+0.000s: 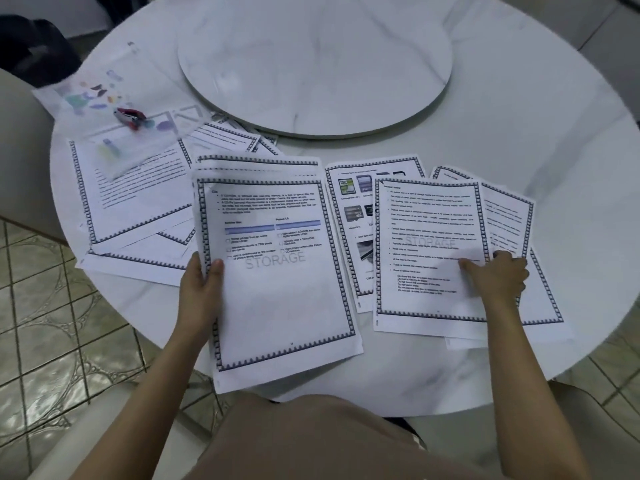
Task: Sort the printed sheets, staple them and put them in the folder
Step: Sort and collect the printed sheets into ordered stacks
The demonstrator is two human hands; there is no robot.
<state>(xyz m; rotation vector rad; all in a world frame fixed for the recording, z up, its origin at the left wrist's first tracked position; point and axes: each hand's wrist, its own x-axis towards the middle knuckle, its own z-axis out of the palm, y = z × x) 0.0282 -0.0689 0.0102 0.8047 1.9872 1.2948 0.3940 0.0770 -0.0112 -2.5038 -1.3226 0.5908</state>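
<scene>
Two edges pinched: left hand (201,282) on stack (277,306), right hand (498,276) on sheet (429,220).

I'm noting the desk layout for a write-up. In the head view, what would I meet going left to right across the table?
red stapler → left hand → held stack → photo sheet → text sheet → right hand
</scene>
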